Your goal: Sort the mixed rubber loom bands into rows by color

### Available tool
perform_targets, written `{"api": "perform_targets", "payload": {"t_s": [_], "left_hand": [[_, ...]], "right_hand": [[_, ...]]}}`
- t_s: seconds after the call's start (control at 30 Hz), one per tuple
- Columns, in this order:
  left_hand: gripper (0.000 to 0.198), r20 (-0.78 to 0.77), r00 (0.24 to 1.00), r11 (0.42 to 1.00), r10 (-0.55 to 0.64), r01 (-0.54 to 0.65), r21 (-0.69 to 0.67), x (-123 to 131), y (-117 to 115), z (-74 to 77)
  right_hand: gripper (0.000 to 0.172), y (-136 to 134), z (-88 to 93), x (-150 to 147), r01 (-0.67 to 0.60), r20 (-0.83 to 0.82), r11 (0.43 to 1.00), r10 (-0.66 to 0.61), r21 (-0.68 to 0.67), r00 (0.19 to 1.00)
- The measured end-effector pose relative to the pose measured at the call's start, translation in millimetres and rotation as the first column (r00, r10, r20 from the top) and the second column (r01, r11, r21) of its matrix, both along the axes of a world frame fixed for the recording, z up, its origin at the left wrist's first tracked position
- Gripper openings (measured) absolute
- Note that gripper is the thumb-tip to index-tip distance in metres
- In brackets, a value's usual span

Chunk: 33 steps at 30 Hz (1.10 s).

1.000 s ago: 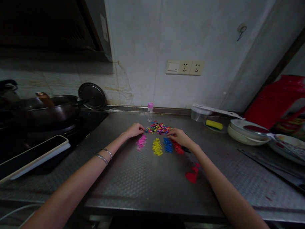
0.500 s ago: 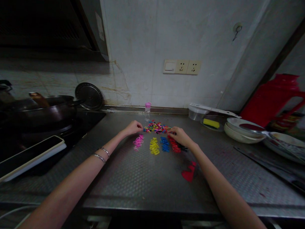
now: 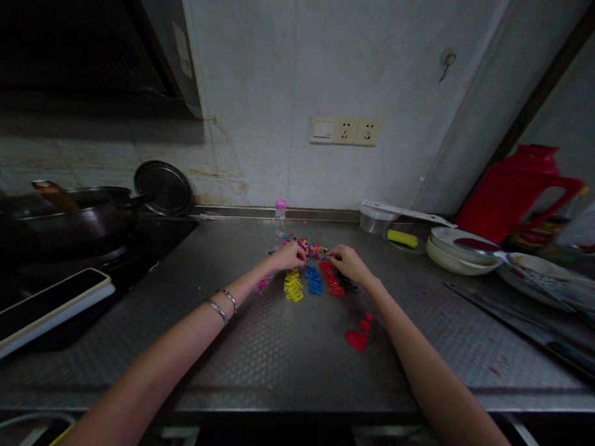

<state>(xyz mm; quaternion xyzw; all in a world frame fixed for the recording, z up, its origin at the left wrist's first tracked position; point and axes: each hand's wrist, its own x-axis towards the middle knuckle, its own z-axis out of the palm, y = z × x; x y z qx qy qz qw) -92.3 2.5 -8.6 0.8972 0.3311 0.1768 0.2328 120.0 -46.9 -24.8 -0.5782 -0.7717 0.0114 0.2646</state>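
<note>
Steel counter (image 3: 273, 362): the surface beneath my fingers. Left hand (image 3: 292, 254): shifted rightward from the left end of the mixed pile (image 3: 317, 251) to its front, bringing its fingertips near those of my right hand (image 3: 349, 264), which keeps its place at the pile's right end. I judge that both hands now serve one small patch, with less of the pile in sight. Fingers: curled on both hands, tips seemingly close together; whether either pinches a piece, I cannot tell. Mixed pile: just beyond my left fingers, partly masked by them. Single-colour groups, all nearer me: yellow (image 3: 293, 286) below my left fingers, blue (image 3: 314, 281) between the hands, red (image 3: 331, 281) below my right fingers, black (image 3: 347, 284) partly under the right hand, pink (image 3: 262, 285) partly behind the left wrist.

Room: the wall (image 3: 258, 85) closes the far side; bare steel runs from the groups to the counter's front edge, interrupted by a red heart (image 3: 358, 336) nearer me than my right fingers. A pink-capped bottle (image 3: 280, 211) stands beyond my left fingers.
</note>
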Motion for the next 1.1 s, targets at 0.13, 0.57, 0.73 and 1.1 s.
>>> {"api": "perform_targets", "payload": {"t_s": [0.13, 0.57, 0.73, 1.1], "left_hand": [[0.023, 0.036, 0.999, 0.999, -0.01, 0.012, -0.052, -9.0, 1.5, 0.3], [0.031, 0.407, 0.781, 0.88, 0.475, -0.431, -0.199, -94.8, 33.0, -24.3], [0.036, 0.396, 0.767, 0.863, 0.505, -0.445, -0.24, -93.9, 23.2, -25.1], [0.043, 0.372, 0.786, 0.87, 0.493, -0.439, -0.226, -95.9, 24.6, -28.3]], "right_hand": [[0.023, -1.7, 1.5, 0.8, 0.005, 0.021, 1.0, -0.005, -0.006, 1.0], [0.023, 15.4, 4.1, 11.0, 0.056, 0.141, 0.997, -0.047, -0.058, 0.989], [0.019, 39.6, 5.1, 9.3, 0.035, 0.234, 0.986, 0.004, -0.161, 0.972], [0.015, 51.9, -0.4, 3.2, -0.013, 0.415, 0.963, 0.128, -0.27, 0.901]]}}
